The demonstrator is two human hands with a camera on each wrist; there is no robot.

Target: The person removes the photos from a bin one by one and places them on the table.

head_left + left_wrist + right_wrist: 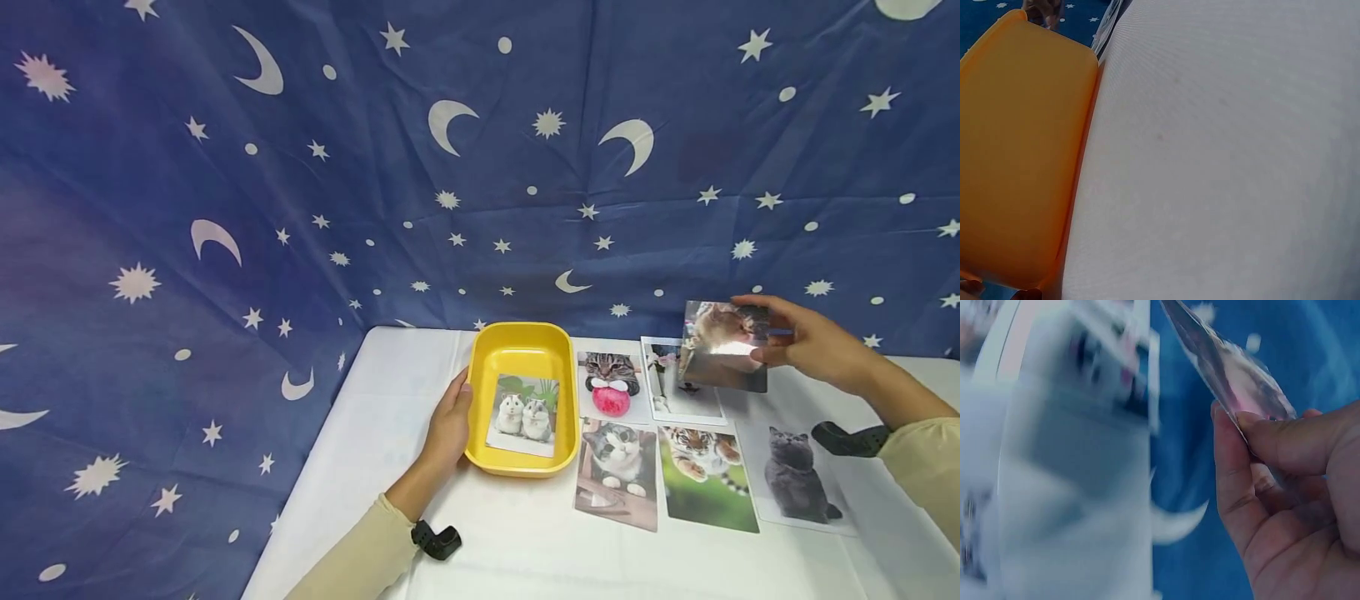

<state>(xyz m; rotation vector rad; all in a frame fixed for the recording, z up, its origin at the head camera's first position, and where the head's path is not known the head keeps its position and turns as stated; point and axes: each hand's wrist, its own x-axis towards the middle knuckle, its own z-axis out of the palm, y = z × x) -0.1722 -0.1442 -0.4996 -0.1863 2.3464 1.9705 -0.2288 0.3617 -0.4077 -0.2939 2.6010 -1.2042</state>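
A glossy photo card (716, 350) is pinched between the thumb and fingers of my right hand (813, 346), raised over the back right of the table. Glare hides much of its picture; the right wrist view shows the card (1235, 369) nearly edge-on. My left hand (448, 417) grips the left side of a yellow tray (517, 333), thumb at the rim. Only fingertips (1025, 294) of it show beside the tray (1022, 150) in the left wrist view. Inside the tray lies a card with two hamsters (522, 417).
Right of the tray lie several cards: a cat with a pink ball (611, 387), a partly covered white-bordered card (686, 408), a grey-and-white cat (617, 475), a tiger cub (708, 479) and a grey cat (795, 479). A starry blue cloth (525, 167) hangs behind the white table (525, 550).
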